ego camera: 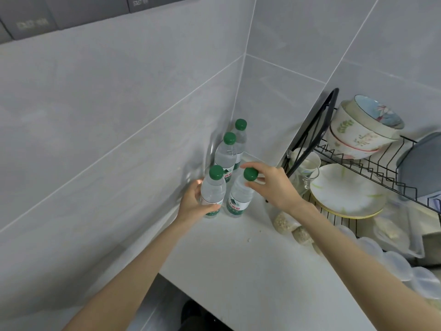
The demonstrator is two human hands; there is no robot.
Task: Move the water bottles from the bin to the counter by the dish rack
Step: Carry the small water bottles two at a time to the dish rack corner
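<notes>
Right now four green-capped water bottles stand in the corner of the white counter (238, 259), at the middle of the frame, just left of the black wire dish rack (358, 163). Two rear bottles (225, 156) stand upright against the tiled corner. In front of them, the left hand (191, 204) wraps around the body of the left front bottle (213, 189), fingers curled on its label. This bottle looks close to upright, with its base at or just above the surface; I cannot tell which. The right hand (274, 187) pinches the right front bottle (238, 199) at the neck, thumb and fingers closed just under the cap. This one leans, its cap tipped toward the right of the frame. The bin is out of view.

The step in hand appears to be setting this pair down. To do it well, the leaning bottle should be brought vertical before the pinch loosens, since a grip so high gives little control over the base. Both bases should sit flat, beside each other without knocking the rear bottles, which would topple easily. It seems wiser to release one hand at a time, the left last, as its grip on the body is the steadier. Pulling the right hand back toward the lower right needs care, because the cup (307, 163) and plates (346, 192) on the rack lie just beside that wrist.
</notes>
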